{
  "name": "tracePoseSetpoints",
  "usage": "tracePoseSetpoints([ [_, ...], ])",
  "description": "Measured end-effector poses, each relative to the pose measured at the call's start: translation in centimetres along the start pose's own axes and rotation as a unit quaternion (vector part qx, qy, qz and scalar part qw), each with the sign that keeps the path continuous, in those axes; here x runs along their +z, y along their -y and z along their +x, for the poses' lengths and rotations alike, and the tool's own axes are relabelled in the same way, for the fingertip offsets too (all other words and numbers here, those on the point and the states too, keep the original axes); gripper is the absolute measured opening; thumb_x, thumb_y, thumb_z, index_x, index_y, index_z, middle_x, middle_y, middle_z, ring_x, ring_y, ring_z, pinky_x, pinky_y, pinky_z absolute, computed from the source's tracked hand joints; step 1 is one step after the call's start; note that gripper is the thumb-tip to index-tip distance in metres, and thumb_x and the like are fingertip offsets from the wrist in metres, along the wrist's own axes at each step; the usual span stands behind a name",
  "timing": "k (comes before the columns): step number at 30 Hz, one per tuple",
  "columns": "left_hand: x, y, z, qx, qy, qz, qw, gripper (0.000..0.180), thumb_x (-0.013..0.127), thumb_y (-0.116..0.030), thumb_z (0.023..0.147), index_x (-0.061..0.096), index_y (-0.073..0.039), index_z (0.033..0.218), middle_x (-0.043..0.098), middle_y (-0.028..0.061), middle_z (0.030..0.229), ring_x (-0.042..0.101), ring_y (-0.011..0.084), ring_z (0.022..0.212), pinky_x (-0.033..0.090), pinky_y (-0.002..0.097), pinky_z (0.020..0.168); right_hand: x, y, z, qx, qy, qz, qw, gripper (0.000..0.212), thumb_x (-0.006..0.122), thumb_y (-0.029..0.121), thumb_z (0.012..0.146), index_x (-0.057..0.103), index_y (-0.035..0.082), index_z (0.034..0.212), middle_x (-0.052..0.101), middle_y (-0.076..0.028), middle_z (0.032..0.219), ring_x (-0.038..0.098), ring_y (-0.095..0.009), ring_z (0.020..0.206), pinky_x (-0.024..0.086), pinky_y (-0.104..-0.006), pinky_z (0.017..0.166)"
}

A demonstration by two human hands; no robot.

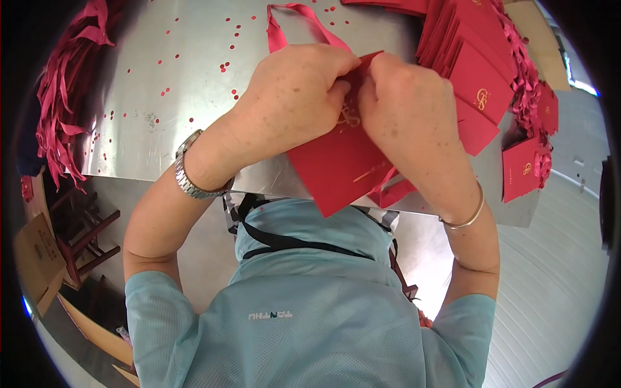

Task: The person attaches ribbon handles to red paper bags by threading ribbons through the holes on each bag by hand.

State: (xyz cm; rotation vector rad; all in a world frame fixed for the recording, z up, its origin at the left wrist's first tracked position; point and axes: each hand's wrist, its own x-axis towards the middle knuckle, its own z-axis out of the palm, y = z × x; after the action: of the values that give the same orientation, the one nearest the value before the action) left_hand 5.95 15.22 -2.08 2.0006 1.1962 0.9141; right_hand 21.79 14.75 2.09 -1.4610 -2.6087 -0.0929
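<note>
A flat red paper gift bag (pixel 339 171) with a gold emblem lies tilted at the table's near edge, its lower corner jutting past it. Both my hands grip its top edge. My left hand (pixel 301 94) is closed there, fingertips pinching the rim; my right hand (pixel 411 107) pinches the same rim close beside it. One red ribbon (pixel 310 19) loops out beyond my hands, and a second ribbon (pixel 391 193) hangs by the bag's lower right side. What exactly sits between my fingertips is hidden.
Stacked red bags (pixel 466 58) fill the right side of the metal table (pixel 187 129), with more ribboned bags (pixel 522 169) at its right edge. Loose red ribbons (pixel 58 110) drape over the left edge. Small red paper dots are scattered about. A cardboard box (pixel 40 255) stands lower left.
</note>
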Motion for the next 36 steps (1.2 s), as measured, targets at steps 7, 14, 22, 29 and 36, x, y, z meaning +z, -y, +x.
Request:
tracePoseSetpoints([
  [7, -0.4, 0.0, 0.2, 0.014, -0.003, -0.026, 1.0, 0.015, 0.054, -0.004, 0.079, 0.067, -0.002, 0.088, 0.065, 0.0195, 0.079, 0.062, 0.0393, 0.078, 0.05, 0.047, 0.067, 0.2, -0.7, 0.2, -0.022, -0.034, 0.02, 0.999, 0.019, 0.068, 0.011, 0.076, 0.057, -0.003, 0.083, 0.063, -0.017, 0.061, 0.066, -0.032, 0.058, 0.054, -0.0393, 0.05],
  [14, -1.6, 0.1, 0.6, -0.07, 0.073, -0.138, 0.985, 0.023, 0.056, -0.002, 0.091, 0.067, -0.001, 0.11, 0.07, 0.0084, 0.094, 0.065, 0.0136, 0.084, 0.052, 0.0255, 0.075, -0.2, -1.7, -0.5, 0.062, 0.004, 0.275, 0.959, 0.025, 0.068, 0.007, 0.081, 0.052, 0.001, 0.1, 0.065, -0.016, 0.071, 0.066, -0.034, 0.07, 0.052, -0.0425, 0.063],
  [22, -2.9, -1.2, 2.6, -0.046, 0.14, -0.155, 0.977, 0.018, 0.06, -0.001, 0.087, 0.069, -0.002, 0.102, 0.069, 0.0028, 0.083, 0.063, 0.0085, 0.078, 0.051, 0.0242, 0.071, -0.3, -1.9, -2.3, 0.079, -0.024, 0.325, 0.942, 0.026, 0.07, 0.007, 0.081, 0.05, 0.003, 0.098, 0.066, -0.014, 0.076, 0.066, -0.033, 0.068, 0.051, -0.0394, 0.059],
  [29, -2.2, 0.0, 2.9, 0.071, 0.13, -0.054, 0.987, 0.015, 0.066, 0.0, 0.081, 0.068, -0.003, 0.096, 0.069, 0.0059, 0.085, 0.063, 0.0182, 0.079, 0.05, 0.0298, 0.073, -0.2, -1.8, -2.2, 0.089, -0.01, 0.359, 0.929, 0.029, 0.072, 0.01, 0.081, 0.05, 0.002, 0.097, 0.066, -0.014, 0.076, 0.067, -0.032, 0.071, 0.052, -0.0381, 0.061],
  [36, -2.3, 1.4, 2.7, 0.139, 0.092, 0.054, 0.985, 0.009, 0.061, 0.002, 0.081, 0.061, -0.001, 0.09, 0.065, 0.0126, 0.083, 0.061, 0.0324, 0.08, 0.049, 0.0378, 0.07, 0.9, -1.8, -3.5, 0.158, 0.01, 0.474, 0.866, 0.058, 0.075, 0.014, 0.078, 0.045, -0.001, 0.126, 0.068, -0.013, 0.082, 0.067, -0.028, 0.073, 0.053, -0.0359, 0.066],
])
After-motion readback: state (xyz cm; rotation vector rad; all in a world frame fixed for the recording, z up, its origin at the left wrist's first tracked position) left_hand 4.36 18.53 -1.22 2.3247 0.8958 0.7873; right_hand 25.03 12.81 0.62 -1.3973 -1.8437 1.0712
